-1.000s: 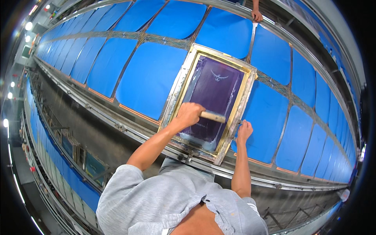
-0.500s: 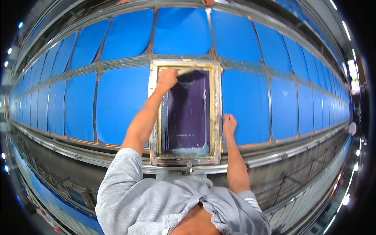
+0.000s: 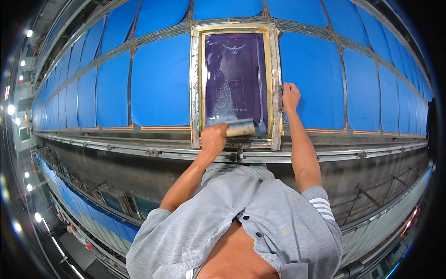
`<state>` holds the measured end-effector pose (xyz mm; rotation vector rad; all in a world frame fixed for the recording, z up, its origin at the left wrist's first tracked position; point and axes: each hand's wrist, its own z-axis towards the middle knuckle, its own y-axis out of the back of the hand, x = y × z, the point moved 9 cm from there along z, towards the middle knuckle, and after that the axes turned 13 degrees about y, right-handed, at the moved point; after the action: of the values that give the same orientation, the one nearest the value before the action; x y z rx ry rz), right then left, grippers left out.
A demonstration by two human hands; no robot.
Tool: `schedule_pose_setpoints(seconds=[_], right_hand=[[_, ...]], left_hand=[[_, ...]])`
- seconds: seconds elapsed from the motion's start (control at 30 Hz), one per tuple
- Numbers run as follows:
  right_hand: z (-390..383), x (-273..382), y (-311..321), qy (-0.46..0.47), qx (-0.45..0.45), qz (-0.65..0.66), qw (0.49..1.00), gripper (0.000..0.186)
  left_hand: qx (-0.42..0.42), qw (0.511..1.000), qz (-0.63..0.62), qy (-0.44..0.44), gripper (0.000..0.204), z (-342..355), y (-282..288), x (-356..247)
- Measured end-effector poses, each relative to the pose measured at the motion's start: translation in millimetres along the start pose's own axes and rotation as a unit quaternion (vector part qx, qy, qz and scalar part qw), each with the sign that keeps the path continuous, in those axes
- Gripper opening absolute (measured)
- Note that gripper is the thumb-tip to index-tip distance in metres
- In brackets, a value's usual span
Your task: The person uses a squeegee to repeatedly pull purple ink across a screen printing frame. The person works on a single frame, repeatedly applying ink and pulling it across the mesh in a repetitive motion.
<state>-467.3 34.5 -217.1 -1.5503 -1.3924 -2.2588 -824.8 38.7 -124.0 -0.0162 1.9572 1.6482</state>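
Observation:
A screen-printing frame (image 3: 196, 83) with a dark purple mesh (image 3: 246, 76) lies over the blue panels in front of me. Pale lines of a winged emblem show near the mesh's far end. My left hand (image 3: 213, 139) is closed round one end of a squeegee (image 3: 241, 128), whose blade lies across the near end of the mesh. Wet-looking streaks run up the mesh behind it. At the frame's right side, my right hand (image 3: 291, 97) is closed at a small dark side fitting (image 3: 281, 91); its fingertips are partly hidden.
Rows of blue panels (image 3: 160, 88) stretch away to both sides on a long table. A metal rail (image 3: 176, 155) runs along its near edge, between me and the panels. Behind me on the left stands another long table with blue panels (image 3: 74, 186).
My left hand has drawn the squeegee from the far end of the mesh to the near end. My right hand stays at the frame's side. The whole view has shifted.

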Motion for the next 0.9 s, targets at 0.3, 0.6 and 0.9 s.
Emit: schedule_pose_setpoints(seconds=[0.3,0.6,0.9], right_hand=[[0.5,0.6,2.3,0.026,-0.031,-0.004,0.999,0.036],[-6.6,10.1,7.1,0.006,-0.002,-0.106,0.994,0.029],[165.2,260.9,-73.8,0.463,0.126,-0.118,0.869,0.039]], left_hand=[[-0.043,0.993,0.009,-0.111,0.028,-11.3,-25.4,-15.8],[-0.093,0.989,-0.008,-0.117,0.022,259.1,-14.0,-20.4],[0.093,0.991,0.079,-0.061,0.019,426.1,10.6,-34.0]])
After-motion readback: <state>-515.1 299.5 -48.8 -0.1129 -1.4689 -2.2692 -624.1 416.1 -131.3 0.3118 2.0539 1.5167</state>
